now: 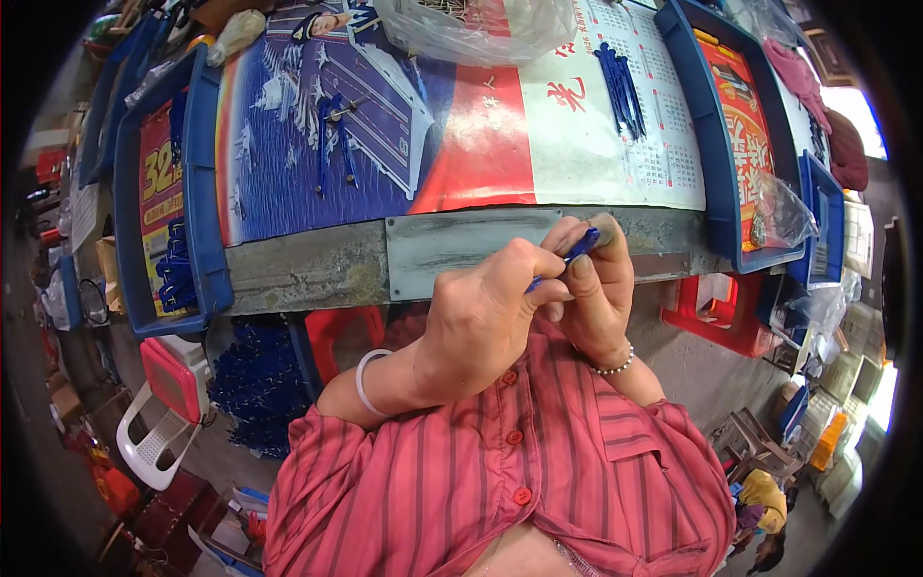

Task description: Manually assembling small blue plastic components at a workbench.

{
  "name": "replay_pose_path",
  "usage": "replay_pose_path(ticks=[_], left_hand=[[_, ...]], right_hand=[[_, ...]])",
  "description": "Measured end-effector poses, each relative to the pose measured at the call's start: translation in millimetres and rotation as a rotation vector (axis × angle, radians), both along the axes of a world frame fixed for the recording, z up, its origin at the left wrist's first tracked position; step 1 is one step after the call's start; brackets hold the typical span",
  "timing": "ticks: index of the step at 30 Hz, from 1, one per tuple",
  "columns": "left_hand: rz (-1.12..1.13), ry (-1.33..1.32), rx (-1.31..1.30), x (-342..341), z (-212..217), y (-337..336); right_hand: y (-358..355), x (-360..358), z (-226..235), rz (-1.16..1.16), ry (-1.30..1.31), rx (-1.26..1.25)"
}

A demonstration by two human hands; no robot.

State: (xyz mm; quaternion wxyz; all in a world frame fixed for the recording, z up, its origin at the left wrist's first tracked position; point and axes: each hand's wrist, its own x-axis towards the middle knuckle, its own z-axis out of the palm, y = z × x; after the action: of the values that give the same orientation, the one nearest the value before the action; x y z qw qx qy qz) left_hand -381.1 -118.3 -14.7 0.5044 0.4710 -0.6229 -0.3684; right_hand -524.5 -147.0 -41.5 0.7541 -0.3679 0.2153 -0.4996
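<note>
Both hands meet at the table's near edge around one slim blue piece point(581, 244) with a shiny, rounded upper end; its exact kind is unclear. My left hand point(481, 313) pinches its lower part between thumb and fingers. The fingers of my right hand point(598, 288) close around its upper end and partly cover it. Beyond them, a bundle of thin blue pieces point(623, 91) lies on the calendar sheet at the right. Farther left, a few loose blue pieces point(336, 144) with small metal parts rest on the printed ship picture.
A clear plastic bag point(471, 43) of small metal parts sits at the far side. Blue trays stand at the left point(207, 192) and right point(694, 135). Below the left tray is a large heap of blue pieces point(260, 380). A red stool point(716, 313) stands under the table's right side.
</note>
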Motion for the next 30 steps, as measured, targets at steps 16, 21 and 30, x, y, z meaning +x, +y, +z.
replay_pose_path(ticks=[16, 21, 30], left_hand=[[-0.113, -0.018, 0.07, 12, 22, -11], [-0.14, 0.332, 0.538, 22, 17, -10], [-0.103, 0.392, 0.38, 18, 20, -7]], right_hand=[[-10, -24, 42, 0.182, 0.414, 0.073], [-9, -21, 26, 0.057, 0.924, -0.548], [-24, -20, 5, 0.236, -0.093, 0.291]])
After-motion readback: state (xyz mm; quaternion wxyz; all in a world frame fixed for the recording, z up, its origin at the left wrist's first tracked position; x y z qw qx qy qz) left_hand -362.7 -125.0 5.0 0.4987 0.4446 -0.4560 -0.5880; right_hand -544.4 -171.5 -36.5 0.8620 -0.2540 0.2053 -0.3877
